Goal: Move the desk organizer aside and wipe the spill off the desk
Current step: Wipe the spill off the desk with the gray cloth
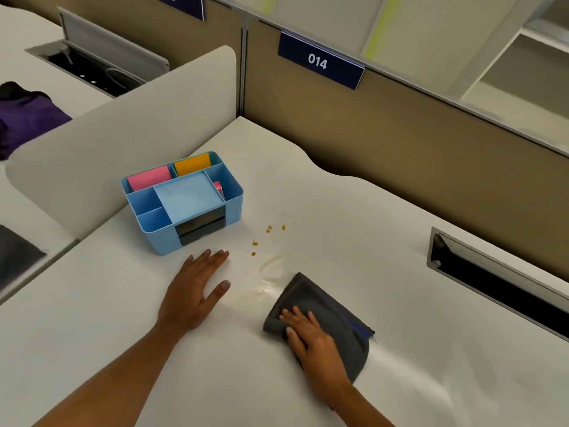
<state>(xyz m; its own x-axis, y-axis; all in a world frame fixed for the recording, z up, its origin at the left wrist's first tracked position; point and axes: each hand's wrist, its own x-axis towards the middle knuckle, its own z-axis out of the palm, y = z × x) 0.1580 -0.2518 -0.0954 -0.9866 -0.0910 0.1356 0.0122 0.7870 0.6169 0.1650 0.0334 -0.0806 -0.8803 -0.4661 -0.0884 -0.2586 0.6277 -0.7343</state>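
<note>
A light blue desk organizer (184,201) with pink and orange note pads stands at the left of the white desk (354,226), against the low divider. To its right lie small brown spill spots (261,238) and a clear wet smear (271,275). My left hand (197,291) rests flat on the desk, fingers apart, just in front of the organizer and not touching it. My right hand (311,337) presses on a folded dark grey cloth (326,315), which lies at the near edge of the wet smear.
A cable slot (498,278) with a metal frame is set into the desk at the right. A tan partition (385,143) with a "014" label runs along the back. A cream divider (123,140) borders the left; beyond it lies a neighbouring desk with purple fabric.
</note>
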